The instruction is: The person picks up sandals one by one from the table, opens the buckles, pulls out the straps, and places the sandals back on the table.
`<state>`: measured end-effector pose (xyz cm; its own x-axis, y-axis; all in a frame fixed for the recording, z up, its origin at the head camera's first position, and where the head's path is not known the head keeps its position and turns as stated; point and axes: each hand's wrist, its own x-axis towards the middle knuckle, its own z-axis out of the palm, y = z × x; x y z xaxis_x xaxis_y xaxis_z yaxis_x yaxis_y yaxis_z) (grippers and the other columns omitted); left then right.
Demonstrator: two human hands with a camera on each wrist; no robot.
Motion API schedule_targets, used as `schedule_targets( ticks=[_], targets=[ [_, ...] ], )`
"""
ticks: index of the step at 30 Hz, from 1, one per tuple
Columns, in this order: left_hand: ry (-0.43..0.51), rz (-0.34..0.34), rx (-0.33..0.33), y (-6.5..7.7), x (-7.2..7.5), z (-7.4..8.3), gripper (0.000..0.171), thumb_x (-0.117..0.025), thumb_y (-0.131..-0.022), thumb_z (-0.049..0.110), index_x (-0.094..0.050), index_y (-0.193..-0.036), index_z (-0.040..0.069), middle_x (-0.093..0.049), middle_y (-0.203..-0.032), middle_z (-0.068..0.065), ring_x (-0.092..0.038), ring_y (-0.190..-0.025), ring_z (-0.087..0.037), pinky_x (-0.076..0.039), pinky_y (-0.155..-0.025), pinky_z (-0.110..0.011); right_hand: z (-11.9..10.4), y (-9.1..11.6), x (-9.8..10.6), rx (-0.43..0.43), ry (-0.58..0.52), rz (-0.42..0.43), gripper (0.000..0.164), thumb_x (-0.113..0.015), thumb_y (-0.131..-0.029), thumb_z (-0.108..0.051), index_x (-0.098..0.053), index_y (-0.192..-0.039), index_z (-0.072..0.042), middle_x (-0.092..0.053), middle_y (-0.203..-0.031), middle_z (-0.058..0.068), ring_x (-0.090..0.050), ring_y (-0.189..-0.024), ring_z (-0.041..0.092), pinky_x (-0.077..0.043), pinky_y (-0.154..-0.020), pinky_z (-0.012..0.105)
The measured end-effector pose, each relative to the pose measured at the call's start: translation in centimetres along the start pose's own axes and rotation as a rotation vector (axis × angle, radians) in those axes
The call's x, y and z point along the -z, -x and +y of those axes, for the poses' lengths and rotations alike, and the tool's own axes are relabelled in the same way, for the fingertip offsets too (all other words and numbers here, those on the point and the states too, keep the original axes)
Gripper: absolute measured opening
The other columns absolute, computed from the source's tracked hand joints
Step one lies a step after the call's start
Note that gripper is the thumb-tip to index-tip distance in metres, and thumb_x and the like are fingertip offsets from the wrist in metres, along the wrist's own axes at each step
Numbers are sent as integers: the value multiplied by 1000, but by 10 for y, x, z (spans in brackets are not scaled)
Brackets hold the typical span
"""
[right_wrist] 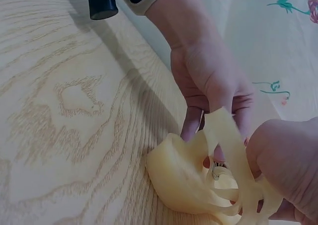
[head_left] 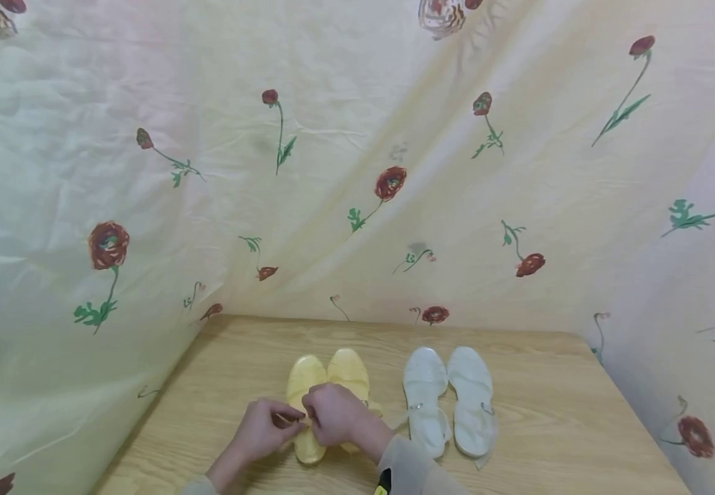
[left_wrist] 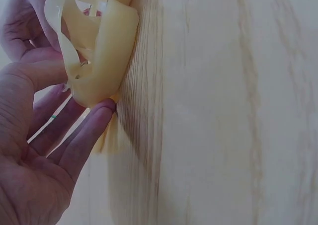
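Note:
Two yellow sandals lie side by side on a wooden tabletop, toes pointing away. Both hands are at the strap of the left sandal (head_left: 306, 375); the right sandal (head_left: 348, 366) is partly covered by my right hand. My left hand (head_left: 263, 430) pinches the strap from the left, thumb against its fingers. In the left wrist view, its fingertips touch the sandal's heel end (left_wrist: 107, 61). From the right, my right hand (head_left: 335, 412) grips the strap (right_wrist: 228, 135) with curled fingers, its fingertips mostly hidden. A small metal buckle (right_wrist: 216, 170) shows among the straps.
A pair of white sandals, a left one (head_left: 425, 371) and a right one (head_left: 469, 371), stands to the right with straps hanging loose. Behind the wooden tabletop (head_left: 240, 357) hangs a flowered cloth (head_left: 333, 220), which also covers both sides.

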<state>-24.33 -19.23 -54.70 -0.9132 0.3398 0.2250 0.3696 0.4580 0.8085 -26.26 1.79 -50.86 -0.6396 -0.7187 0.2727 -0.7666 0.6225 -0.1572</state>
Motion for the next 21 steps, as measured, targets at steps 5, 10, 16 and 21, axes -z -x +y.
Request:
schedule_targets(
  ticks=[5,10,16,21],
  targets=[
    [12,11,38,1,-1,2,11,-86,-88,14,-84,-97,8,-82,-95,-12,-72,-69,-1,-60,-62,-20,2,0,2,12,-14,6,14,-76,-78,-11,-67,-81,-20,-63,-75,-13,-49,-64,-5,-37,-56,9],
    [38,22,43,-1,0,2,14,-87,-88,18,-84,-97,7,-82,-94,-14,-72,-67,-4,-60,-61,-22,8,0,6,32,-46,22,6,-80,-85,-15,-77,-84,-19,-75,-81,-13,-60,-70,-5,-46,-65,7],
    [13,-10,54,1,-2,-5,10,-87,-87,13,-84,-94,7,-81,-95,-13,-72,-71,-1,-61,-66,-21,4,4,1,116,14,-11,16,-75,-81,-7,-67,-73,-19,-58,-70,-12,-43,-60,-4,-33,-55,8],
    [25,-6,34,-1,-3,-6,9,-87,-87,13,-84,-94,8,-82,-93,-11,-74,-71,-2,-61,-65,-22,4,3,6,190,110,-21,19,-75,-82,-7,-64,-76,-20,-50,-71,-13,-38,-60,-3,-30,-55,11]
  ],
)
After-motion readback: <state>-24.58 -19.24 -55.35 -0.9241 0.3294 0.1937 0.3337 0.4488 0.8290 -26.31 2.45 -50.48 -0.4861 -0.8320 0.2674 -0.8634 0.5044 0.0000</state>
